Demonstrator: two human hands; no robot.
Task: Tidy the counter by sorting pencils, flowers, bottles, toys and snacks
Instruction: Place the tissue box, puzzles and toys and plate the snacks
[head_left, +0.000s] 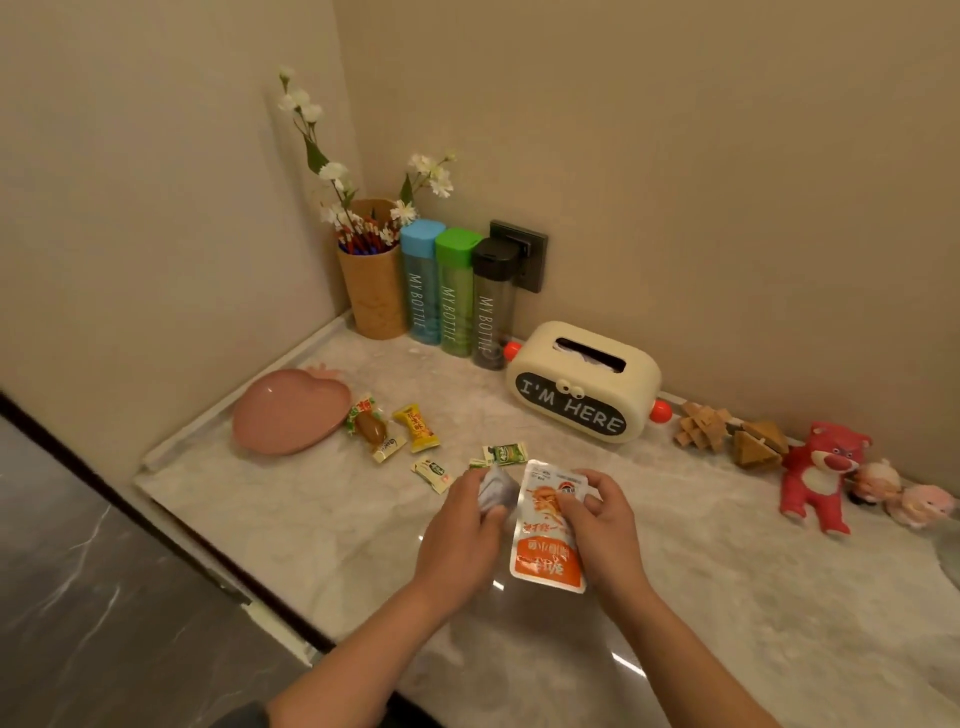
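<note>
Pale marbled tabletop (727, 597), pink plate (280, 421), orange-and-white snack pouch (545, 551), blue (422, 280), green (453, 291) and smoky black bottle (491, 306), red-pink bear (818, 475), small greyish packet (497, 491) I think.

Forearms, left grip (457, 530) and right grip (602, 525) are bare; dark cloth (244, 716) at elbow.

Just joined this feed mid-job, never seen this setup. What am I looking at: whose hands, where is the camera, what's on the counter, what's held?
No machine: a person's bare hands, filmed by one head-worn camera looking down. The left hand grips a small grey packet; the right hand pinches an orange snack pouch. On the counter lie wrapped snacks beside a pink plate. At the back stand a cup of pencils and flowers, three bottles and a tissue box; wooden puzzles and plush toys line the wall.
</note>
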